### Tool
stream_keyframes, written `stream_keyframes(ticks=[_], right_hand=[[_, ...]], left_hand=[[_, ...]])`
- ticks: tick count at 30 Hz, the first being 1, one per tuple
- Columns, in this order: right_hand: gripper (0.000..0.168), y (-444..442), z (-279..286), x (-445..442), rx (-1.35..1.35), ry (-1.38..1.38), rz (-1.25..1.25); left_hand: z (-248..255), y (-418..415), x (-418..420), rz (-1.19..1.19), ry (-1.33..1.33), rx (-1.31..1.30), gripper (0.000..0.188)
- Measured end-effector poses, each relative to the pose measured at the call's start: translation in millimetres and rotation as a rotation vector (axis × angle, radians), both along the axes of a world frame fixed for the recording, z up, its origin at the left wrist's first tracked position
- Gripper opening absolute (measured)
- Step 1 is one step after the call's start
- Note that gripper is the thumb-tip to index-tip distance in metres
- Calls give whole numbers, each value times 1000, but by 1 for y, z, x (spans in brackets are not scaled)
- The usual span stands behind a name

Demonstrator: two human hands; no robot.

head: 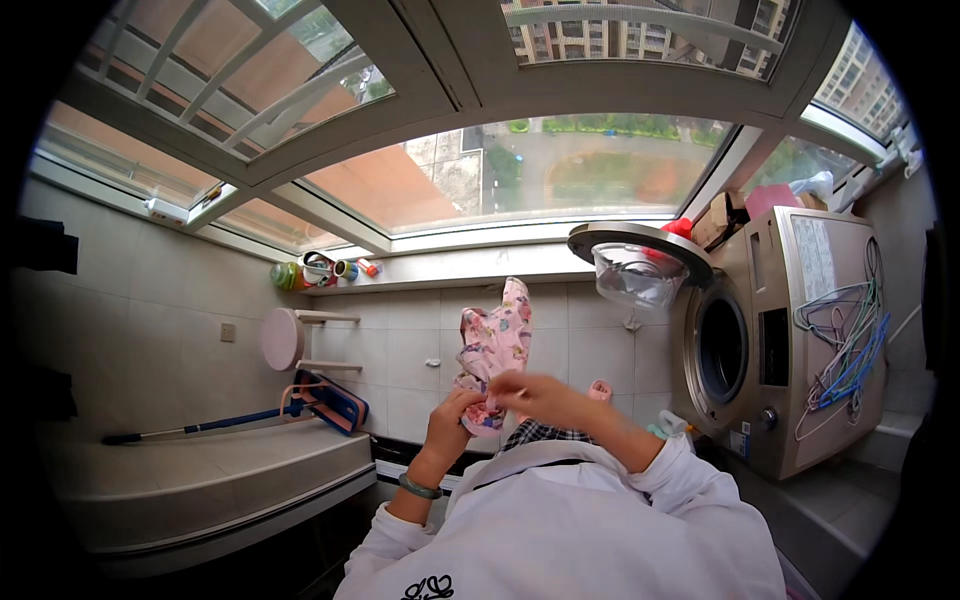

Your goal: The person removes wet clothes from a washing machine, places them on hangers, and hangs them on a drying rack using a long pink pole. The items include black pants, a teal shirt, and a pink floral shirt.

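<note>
A pink garment (pixel 499 337) with a floral print hangs in front of my body, its far end stretching toward the window. My left hand (pixel 448 424) grips its near edge, where a bunched fold shows between the fingers. On the other side, my right hand (pixel 536 397) pinches the same cloth near the top; motion blurs it a little. Part of the garment's near end lies hidden behind my fingers. A green bangle (pixel 420 487) circles my left wrist.
To the right a front-loading washing machine (pixel 765 255) has its round door (pixel 649 244) swung open, with wire hangers (pixel 844 360) on top. Left are a pink stool (pixel 283 339) and a blue long-handled tool (pixel 225 420). Several containers (pixel 319 268) line the windowsill.
</note>
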State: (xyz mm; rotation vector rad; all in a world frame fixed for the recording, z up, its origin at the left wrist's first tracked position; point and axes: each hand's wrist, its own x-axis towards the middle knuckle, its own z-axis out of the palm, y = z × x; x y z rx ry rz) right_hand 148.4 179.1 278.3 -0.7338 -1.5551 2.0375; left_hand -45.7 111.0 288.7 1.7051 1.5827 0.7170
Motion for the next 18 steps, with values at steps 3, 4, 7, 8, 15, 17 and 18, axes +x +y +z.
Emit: stream_keyframes(ticks=[3, 4, 7, 8, 15, 17, 18], right_hand=[[37, 33, -49, 23, 168, -312, -288], [42, 38, -65, 25, 170, -323, -301], [46, 42, -100, 14, -50, -317, -264], [45, 38, -106, 8, -205, -232, -213], [24, 69, -93, 80, -55, -138, -872], [18, 89, -94, 139, -229, 93, -1351], [19, 95, -98, 159, -312, 153, -1485]], left_hand=[[20, 1, -1, -87, 11, 33, 30], [26, 1, 1, -107, 8, 30, 28], [42, 4, 9, -164, 8, 28, 27], [45, 5, 12, -186, 6, 44, 27], [52, -16, -6, -5, 183, -131, 21], [57, -26, -23, 150, 213, -198, 19], [60, -31, -32, 227, 163, -248, 18]])
